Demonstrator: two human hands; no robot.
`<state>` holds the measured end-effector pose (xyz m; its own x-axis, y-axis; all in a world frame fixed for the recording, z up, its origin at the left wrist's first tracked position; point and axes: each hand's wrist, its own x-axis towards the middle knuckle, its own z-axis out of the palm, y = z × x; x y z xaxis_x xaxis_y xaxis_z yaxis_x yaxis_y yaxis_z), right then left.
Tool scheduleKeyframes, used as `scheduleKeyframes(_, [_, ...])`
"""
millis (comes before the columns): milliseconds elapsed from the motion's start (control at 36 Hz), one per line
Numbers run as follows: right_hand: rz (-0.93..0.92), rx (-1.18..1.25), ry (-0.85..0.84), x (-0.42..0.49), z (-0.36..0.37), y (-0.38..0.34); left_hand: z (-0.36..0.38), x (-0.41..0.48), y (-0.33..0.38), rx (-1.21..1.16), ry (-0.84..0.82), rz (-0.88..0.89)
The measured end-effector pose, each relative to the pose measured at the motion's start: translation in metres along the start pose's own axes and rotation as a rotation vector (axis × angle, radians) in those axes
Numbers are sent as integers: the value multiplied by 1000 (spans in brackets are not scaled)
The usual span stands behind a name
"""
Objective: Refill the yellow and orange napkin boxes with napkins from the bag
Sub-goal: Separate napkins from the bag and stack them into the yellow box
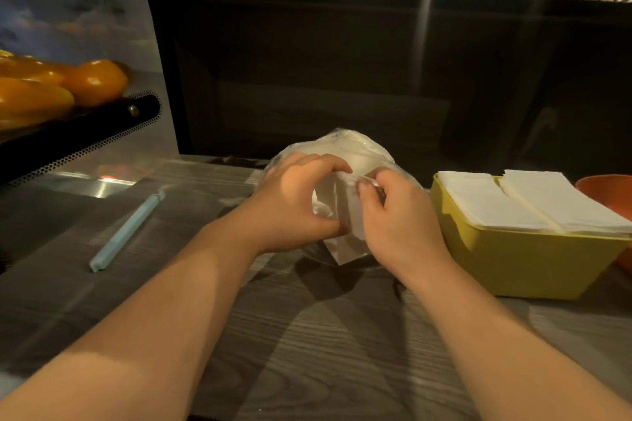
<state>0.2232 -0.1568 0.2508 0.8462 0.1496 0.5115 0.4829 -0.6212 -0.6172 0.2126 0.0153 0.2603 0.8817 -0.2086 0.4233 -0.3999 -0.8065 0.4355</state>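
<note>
A clear plastic bag [345,150] of white napkins stands on the wooden counter in the middle. My left hand [294,202] grips the bag's left side, fingers curled over its top and thumb underneath. My right hand [396,215] pinches the plastic at the bag's opening from the right. The yellow napkin box [519,260] sits just right of the bag, filled to the rim with two stacks of white napkins [533,202]. Only an edge of the orange napkin box [612,191] shows at the far right, behind the yellow one.
A pale blue bag clip [126,232] lies on the counter to the left. A black perforated shelf [78,140] with orange peppers [95,80] juts out at the upper left. A dark cabinet wall [342,79] rises behind the bag.
</note>
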Motion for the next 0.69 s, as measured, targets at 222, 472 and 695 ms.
scheduleKeyframes(222, [-101, 19, -100, -9, -7, -1, -4, -1, 3, -139, 54, 36])
scheduleKeyframes(472, [67, 546, 52, -10, -15, -9, -16, -3, 6, -508, 20, -49])
scheduleKeyframes(695, [43, 114, -113, -7, -15, 4, -26, 1, 5, -1278, 176, -409])
